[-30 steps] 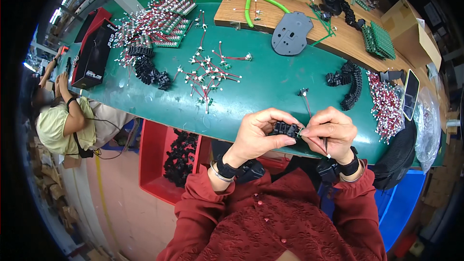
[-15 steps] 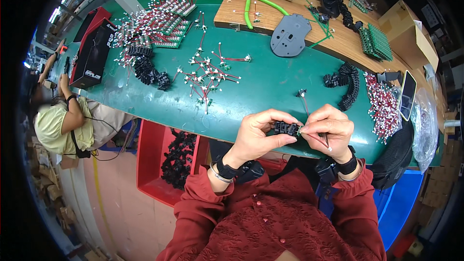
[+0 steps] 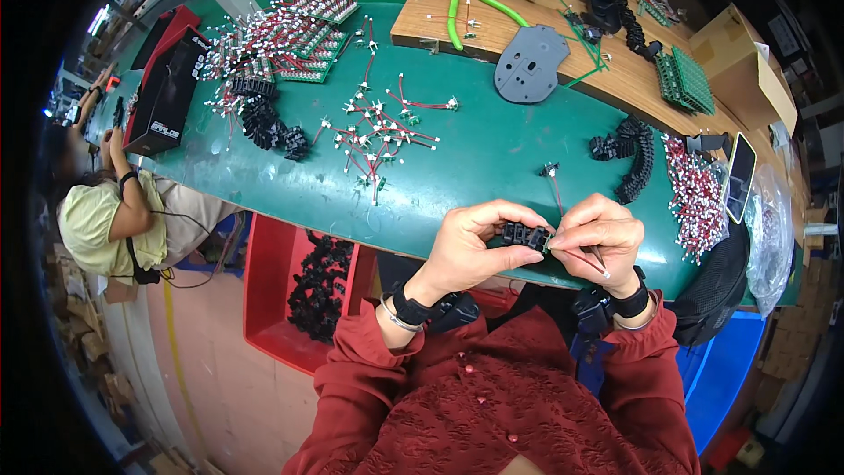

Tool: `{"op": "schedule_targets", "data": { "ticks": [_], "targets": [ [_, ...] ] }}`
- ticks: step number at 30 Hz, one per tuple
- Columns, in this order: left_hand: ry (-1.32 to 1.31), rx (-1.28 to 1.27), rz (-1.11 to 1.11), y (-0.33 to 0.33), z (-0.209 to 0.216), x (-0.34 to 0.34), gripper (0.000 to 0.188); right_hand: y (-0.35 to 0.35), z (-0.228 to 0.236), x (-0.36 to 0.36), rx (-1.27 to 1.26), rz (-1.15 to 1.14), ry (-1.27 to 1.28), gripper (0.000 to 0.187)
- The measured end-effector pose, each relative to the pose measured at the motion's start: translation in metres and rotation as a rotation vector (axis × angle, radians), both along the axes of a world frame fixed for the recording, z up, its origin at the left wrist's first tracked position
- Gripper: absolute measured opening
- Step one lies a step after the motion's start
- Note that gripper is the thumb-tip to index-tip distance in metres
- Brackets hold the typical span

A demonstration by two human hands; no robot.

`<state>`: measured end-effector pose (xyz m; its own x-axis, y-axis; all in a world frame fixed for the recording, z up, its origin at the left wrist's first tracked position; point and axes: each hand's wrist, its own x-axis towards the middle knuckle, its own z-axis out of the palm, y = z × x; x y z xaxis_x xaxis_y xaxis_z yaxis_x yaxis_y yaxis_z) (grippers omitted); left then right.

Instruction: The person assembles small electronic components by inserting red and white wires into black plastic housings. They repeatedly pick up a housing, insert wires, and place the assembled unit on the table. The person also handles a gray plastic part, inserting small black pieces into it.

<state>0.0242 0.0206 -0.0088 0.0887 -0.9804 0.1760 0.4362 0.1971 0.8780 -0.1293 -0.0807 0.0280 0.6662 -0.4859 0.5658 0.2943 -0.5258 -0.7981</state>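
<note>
Between thumb and fingers, my left hand (image 3: 479,244) grips a short row of black plastic housings (image 3: 525,236). Closed in a pinch at the right end of that row, my right hand (image 3: 600,237) holds a red and black wire lead (image 3: 587,264) with a white connector at its free end. A bit of green board shows at the fingertips, partly covered by them. Another wire runs up from my right hand to a small black piece (image 3: 549,170) on the green table (image 3: 475,158).
Loose wired boards (image 3: 378,136) lie mid-table, with a heap of wired boards (image 3: 303,31) behind. Curved black housing strips (image 3: 637,158) rest left and right. Green-handled pliers (image 3: 454,22) and a grey plate (image 3: 530,64) sit farther back. A red bin (image 3: 272,299) stands below; a co-worker (image 3: 110,220) sits left.
Both hands stay together at the black housings with the same hold. The wire's white connector end has shifted slightly to the right and down.
</note>
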Motion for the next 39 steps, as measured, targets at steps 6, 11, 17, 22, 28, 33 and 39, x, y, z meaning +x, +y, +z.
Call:
{"op": "schedule_targets", "data": {
  "ticks": [6, 11, 17, 22, 28, 33, 39],
  "targets": [
    [-0.039, 0.014, 0.066, 0.0012, 0.0, -0.0015, 0.029, -0.0015, 0.0001, 0.0014, -0.008, -0.004, 0.063, 0.023],
    [-0.23, -0.056, 0.201, 0.0015, -0.0021, -0.0032, 0.029, 0.0018, 0.0024, 0.0007, -0.039, -0.03, 0.099, 0.021],
    [-0.239, -0.136, 0.184, 0.0, -0.0006, -0.0019, 0.03, 0.0033, 0.0019, 0.0016, -0.149, -0.094, 0.044, 0.02],
    [-0.244, -0.186, 0.167, -0.0001, -0.0021, -0.0006, 0.032, 0.0016, -0.0007, 0.0001, -0.256, -0.098, 0.012, 0.022],
    [-0.114, -0.128, 0.143, -0.0005, 0.0013, -0.003, 0.028, 0.0011, -0.0021, -0.0018, -0.292, -0.106, -0.006, 0.023],
    [-0.135, -0.13, 0.149, -0.0006, -0.001, -0.002, 0.028, 0.0006, -0.0008, -0.0005, -0.306, -0.102, -0.012, 0.023],
    [-0.122, -0.121, 0.158, -0.0004, -0.0022, -0.0026, 0.028, 0.0031, -0.0006, -0.0014, -0.234, -0.119, 0.05, 0.018]
  ]
}}
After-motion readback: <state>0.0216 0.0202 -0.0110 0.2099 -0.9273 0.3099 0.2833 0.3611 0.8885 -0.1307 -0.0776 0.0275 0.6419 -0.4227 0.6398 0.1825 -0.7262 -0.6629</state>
